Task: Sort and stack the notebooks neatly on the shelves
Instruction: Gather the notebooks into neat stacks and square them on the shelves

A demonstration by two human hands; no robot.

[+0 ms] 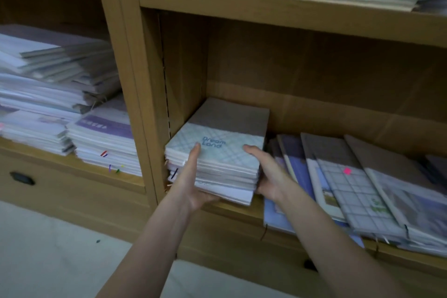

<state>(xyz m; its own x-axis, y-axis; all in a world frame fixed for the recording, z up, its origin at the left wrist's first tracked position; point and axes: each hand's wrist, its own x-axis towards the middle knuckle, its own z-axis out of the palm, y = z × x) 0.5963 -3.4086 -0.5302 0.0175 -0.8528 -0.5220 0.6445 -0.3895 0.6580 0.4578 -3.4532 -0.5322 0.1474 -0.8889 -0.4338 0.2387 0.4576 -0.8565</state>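
A thick stack of pale plaid-covered paper notebooks [215,162] (likely heavy, slippery between layers) is held on the wooden shelf [232,208], left corner; left hand [191,181] and right hand [268,176] grip its sides, best supported underneath.

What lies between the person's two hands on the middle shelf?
The stack of notebooks, topped by a "Dream Land" cover. In the head view, the left hand grips its left front, and the right hand its right side.

Notebook stack [217,159] flat, shelf's [232,208] left corner.
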